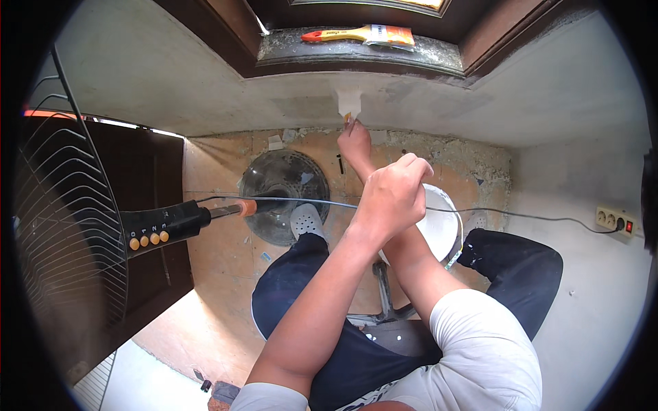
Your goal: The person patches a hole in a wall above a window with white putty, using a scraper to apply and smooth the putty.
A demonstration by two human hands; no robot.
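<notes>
My right hand (354,140) is at the lower wall, shut on a putty knife with a small yellow handle (348,116), its blade against a pale patch (349,96). My left hand (397,192) is raised over my right forearm, fingers curled; what they hold, if anything, is hidden. Beneath both arms stands a white bucket (439,229), partly covered by them. A grey cable (507,214) crosses the bucket and passes behind my left hand. A paintbrush with a red-tipped handle (336,35) lies on the dark window sill (439,58) above.
A standing fan's grille (75,157), button housing (164,229) and round base (277,171) occupy the left, before a dark door panel (157,164). A power strip (610,220) is on the right wall. My legs flank the bucket on the tiled floor (212,294).
</notes>
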